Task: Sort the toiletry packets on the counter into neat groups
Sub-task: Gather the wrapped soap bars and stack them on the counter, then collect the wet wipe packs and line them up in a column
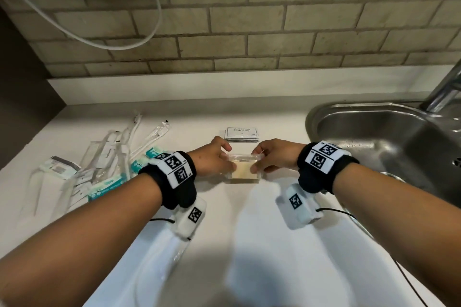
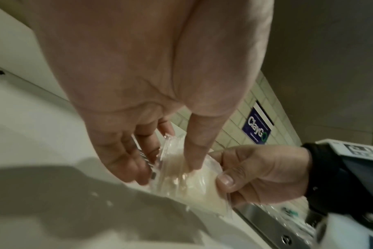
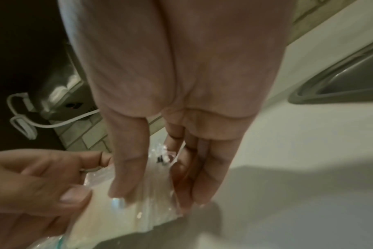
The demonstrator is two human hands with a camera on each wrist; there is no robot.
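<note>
Sorting partly done, judged from the layout. Squared stack of dark-edged shampoo sachets (image 1: 241, 134) already set near the back of the tabletop (image 1: 274, 244), just beyond the hands. Stack of clear packets with cream-coloured contents (image 1: 245, 168) at centre, held edge-on from both sides and apparently being squared up on the tabletop. Left hand (image 1: 212, 159) on the left edge of that stack: thumb laid across the near face, fingers curled behind, grip closed on the plastic. Right hand (image 1: 274, 157) on the right edge: thumb on the near face, fingers down the far side, grip likewise closed on the packets. In the wrist views, thumb of each hand pressing the film (image 2: 194, 178) and fingertips (image 3: 187, 200) reaching the surface.

Still unsorted: loose pile at the left of the tabletop (image 1: 99, 164), mixing long clear sleeves, teal-printed packets and a white-and-grey pouch, overlapping at odd angles.

Containers: steel sink (image 1: 389, 137) at right, basin showing only water droplets where visible; tap (image 1: 446, 87) above it. No tray or box in view; every group lying directly on the tabletop. Contents of the clear packets pale and flat, exact kind not legible.
</note>
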